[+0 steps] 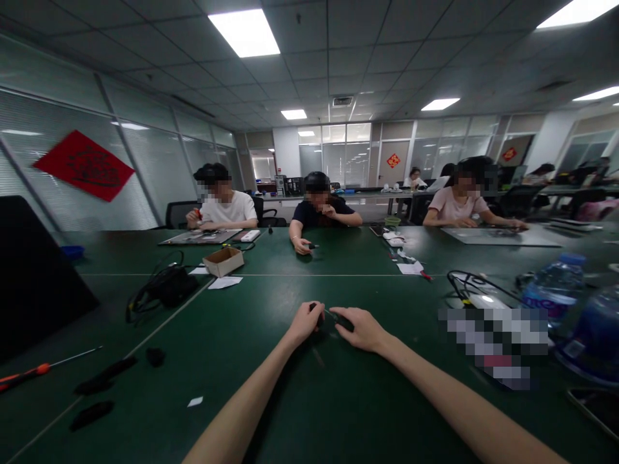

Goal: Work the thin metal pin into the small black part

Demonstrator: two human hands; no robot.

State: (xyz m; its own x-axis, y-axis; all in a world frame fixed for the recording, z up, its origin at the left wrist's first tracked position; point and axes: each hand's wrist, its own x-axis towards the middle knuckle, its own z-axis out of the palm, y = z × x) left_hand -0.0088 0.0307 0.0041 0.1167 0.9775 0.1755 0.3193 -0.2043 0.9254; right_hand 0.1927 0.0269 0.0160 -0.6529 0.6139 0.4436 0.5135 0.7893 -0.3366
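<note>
My left hand (305, 323) is closed around a small black piece (316, 312) above the middle of the green table (271, 361). Close by on its right, my right hand (362, 327) has its fingers curled over another small dark piece (341, 321). A thin pale line shows in the gap between the two pieces; I cannot tell whether it joins them. The kind of both pieces is too small and dark to make out. Both forearms reach forward low over the tabletop.
At left lie a screwdriver (43, 368), black scraps (106, 375) and a dark cable bundle (167, 285). An open cardboard box (223, 261) stands beyond. Water bottles (556, 290) and a phone (597, 409) are at right. Several people sit across the table; the middle one's hand (302, 246) holds something small.
</note>
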